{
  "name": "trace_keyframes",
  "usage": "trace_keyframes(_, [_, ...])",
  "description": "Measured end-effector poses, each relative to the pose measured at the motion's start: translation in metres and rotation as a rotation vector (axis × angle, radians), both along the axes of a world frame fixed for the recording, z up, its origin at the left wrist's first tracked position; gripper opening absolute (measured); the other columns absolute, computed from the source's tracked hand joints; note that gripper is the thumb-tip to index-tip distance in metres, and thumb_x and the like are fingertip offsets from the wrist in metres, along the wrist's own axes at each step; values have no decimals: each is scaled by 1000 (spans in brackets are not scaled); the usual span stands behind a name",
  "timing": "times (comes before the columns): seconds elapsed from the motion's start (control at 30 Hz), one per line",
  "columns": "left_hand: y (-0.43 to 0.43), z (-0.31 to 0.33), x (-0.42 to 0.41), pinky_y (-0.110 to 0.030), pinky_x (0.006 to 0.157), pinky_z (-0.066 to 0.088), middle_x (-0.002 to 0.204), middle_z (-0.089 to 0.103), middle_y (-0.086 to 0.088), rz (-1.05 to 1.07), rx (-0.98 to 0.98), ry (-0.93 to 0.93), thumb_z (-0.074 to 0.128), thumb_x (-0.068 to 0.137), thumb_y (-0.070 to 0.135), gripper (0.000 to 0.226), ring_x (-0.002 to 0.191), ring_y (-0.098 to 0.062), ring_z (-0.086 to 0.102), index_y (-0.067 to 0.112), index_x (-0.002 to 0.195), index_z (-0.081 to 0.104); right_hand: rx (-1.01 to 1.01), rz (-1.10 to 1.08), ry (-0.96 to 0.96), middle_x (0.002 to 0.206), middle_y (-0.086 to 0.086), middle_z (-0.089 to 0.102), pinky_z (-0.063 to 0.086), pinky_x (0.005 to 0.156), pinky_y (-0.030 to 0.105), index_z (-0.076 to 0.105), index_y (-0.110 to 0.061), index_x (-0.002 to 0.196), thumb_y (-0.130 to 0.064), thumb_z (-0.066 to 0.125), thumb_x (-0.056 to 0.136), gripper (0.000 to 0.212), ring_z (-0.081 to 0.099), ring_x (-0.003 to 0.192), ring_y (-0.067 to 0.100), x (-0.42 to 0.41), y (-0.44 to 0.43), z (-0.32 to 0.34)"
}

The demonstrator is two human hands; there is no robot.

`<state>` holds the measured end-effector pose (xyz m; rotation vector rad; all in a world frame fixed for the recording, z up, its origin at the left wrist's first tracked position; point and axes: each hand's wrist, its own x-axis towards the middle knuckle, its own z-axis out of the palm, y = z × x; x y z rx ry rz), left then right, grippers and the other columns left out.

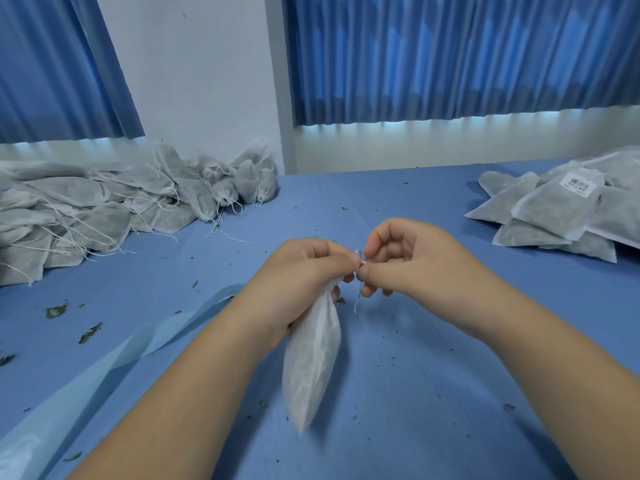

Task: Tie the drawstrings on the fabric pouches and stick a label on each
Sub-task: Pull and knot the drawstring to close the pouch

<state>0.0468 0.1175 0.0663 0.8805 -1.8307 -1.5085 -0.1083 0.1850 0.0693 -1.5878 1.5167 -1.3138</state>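
While the left hand (308,268) grips the gathered neck of the pouch (313,362) at frame centre and the right hand (412,261) pinches the drawstring (356,304) beside it, that short tail could slip free and loosen the neck. Bare table (415,375) lies lower right; pouch pile (86,209) upper left, labelled stack (561,206) far right, both well clear.

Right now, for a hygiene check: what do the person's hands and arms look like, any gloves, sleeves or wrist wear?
The left hand and right hand are bare, with no gloves. The left forearm and right forearm are uncovered to the frame edge: no sleeve, watch or bracelet shows. Whether a ring is worn is too small to tell.
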Motion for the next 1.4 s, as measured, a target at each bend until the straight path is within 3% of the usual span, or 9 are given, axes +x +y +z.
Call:
trace_keyframes(0.13, [1, -2, -1, -20, 60, 40, 70, 63, 9, 91, -144, -98, 67, 89, 24, 17, 57, -7, 52, 18, 73, 68, -50, -106, 79, 67, -2, 70, 52, 66, 40, 63, -21, 83, -5, 66, 81, 16, 70, 69, 19, -1, -2, -2])
trace_keyframes(0.2, [3, -3, -3, -22, 63, 39, 72, 64, 8, 112, -199, -136, 67, 89, 26, 17, 58, -5, 52, 18, 74, 68, -76, -154, 162, 67, -6, 69, 55, 70, 41, 67, -27, 81, -7, 64, 80, 21, 69, 72, 23, 0, -2, -4])
trace_keyframes(0.33, [3, -8, -7, -25, 68, 43, 88, 69, -11, 171, -333, -227, 67, 89, 28, 16, 69, -17, 56, 14, 81, 71, -76, -195, 316, 69, -13, 67, 52, 63, 28, 72, -32, 73, -9, 65, 80, 25, 65, 68, 14, 3, -3, -7])
trace_keyframes(0.53, [5, -12, -11, -7, 53, 35, 65, 59, 13, 283, -503, -234, 67, 89, 24, 16, 55, 8, 50, 22, 73, 66, 4, -198, 338, 62, -13, 66, 38, 45, 10, 69, -34, 68, -14, 64, 84, 26, 53, 52, 1, 2, -3, -8])
trace_keyframes(0.77, [5, -11, -10, -6, 56, 34, 55, 55, 26, 301, -602, -210, 68, 88, 23, 15, 59, 12, 48, 27, 74, 70, 45, -164, 272, 67, -4, 69, 35, 39, 13, 72, -21, 74, -19, 64, 87, 15, 47, 45, 4, 1, -3, -7])
trace_keyframes(0.9, [6, -9, -9, -7, 49, 33, 46, 51, 26, 292, -535, -211, 64, 90, 25, 18, 50, 8, 47, 25, 72, 67, 45, -167, 240, 64, -6, 69, 43, 48, 21, 72, -23, 70, -23, 66, 84, 15, 65, 66, 21, -1, -1, -6])
trace_keyframes(1.07, [5, -3, -5, -24, 62, 39, 71, 60, 2, 174, -224, -150, 63, 92, 27, 22, 59, -11, 48, 12, 77, 70, 59, -153, 204, 63, -4, 69, 47, 55, 30, 71, -22, 68, -21, 68, 80, 12, 66, 71, 29, 2, -1, -5])
trace_keyframes(1.23, [7, 3, -1, -15, 45, 39, 63, 61, 5, 57, 30, 17, 62, 91, 11, 26, 47, -5, 51, 15, 66, 70, 89, -136, 160, 60, -3, 67, 43, 55, 30, 72, -19, 69, -20, 69, 78, 10, 53, 58, 13, 4, 1, -3])
trace_keyframes(1.4, [7, 3, -1, -16, 45, 41, 67, 61, 2, 45, 73, 62, 64, 89, 11, 17, 48, -9, 49, 13, 73, 71, 98, -110, 146, 56, -5, 62, 42, 58, 31, 70, -17, 67, -22, 70, 78, 11, 51, 57, 11, 5, 2, -2])
